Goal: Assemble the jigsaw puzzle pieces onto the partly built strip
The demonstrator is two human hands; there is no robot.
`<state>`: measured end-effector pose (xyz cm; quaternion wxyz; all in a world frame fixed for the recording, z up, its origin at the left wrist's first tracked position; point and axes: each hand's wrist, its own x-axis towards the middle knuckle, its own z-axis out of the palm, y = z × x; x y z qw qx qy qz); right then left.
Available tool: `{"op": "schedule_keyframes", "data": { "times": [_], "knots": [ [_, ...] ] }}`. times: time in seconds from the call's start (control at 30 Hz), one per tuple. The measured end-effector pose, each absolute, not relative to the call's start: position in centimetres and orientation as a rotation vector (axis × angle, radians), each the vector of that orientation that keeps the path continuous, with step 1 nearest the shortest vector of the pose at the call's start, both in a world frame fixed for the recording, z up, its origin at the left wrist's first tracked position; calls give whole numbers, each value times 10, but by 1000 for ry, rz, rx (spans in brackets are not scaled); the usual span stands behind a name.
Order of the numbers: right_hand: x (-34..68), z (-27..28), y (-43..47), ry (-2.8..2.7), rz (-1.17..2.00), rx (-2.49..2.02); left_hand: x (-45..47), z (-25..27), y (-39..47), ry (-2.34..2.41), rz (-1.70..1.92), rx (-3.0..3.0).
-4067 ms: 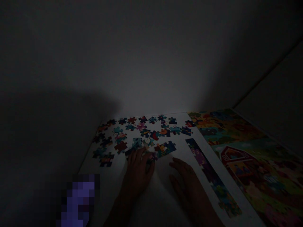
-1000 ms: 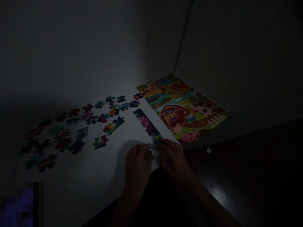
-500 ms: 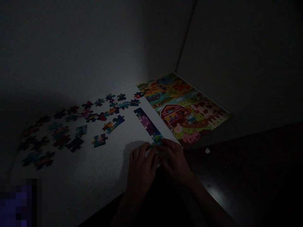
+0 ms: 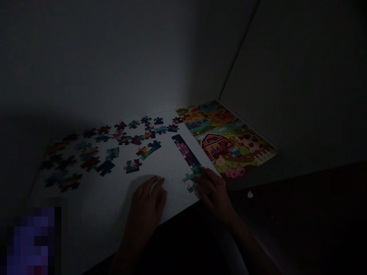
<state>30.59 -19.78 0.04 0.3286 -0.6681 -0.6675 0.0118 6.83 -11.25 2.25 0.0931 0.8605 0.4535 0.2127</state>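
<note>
Half a second ago both hands met at the near end of the joined strip of pieces (image 4: 187,156), fingers close together over it. Now the left hand (image 4: 147,204) has drawn away to the left and lies flat on the bare white board (image 4: 94,214), well apart from the strip. The right hand (image 4: 215,194) has stayed at the strip's near end, and the piece there (image 4: 189,182), hidden under both hands before, now shows beside its fingertips. Four seconds back the hands were further left, at the loose pieces (image 4: 109,149), with the left hand touching some.
</note>
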Motion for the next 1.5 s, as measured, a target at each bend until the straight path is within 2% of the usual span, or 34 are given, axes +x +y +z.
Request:
{"op": "schedule_keyframes", "data": {
  "times": [0.27, 0.5, 0.93, 1.27, 1.5],
  "knots": [
    [308, 6, -180, -1740, -12, -1688, -2, 14, -108, 1603, 689, 2443],
    [306, 6, -138, -1738, 97, -1598, 1, 17, -115, 1622, 790, 2460],
    [309, -4, -137, -1731, 127, -1678, 0, 20, -115, 1626, 762, 2483],
    [309, -10, -138, -1753, 113, -1691, 23, 22, -72, 1712, 533, 2601],
    [312, -14, -140, -1749, 115, -1686, 24, 13, -50, 1841, 506, 2542]
  ]
}}
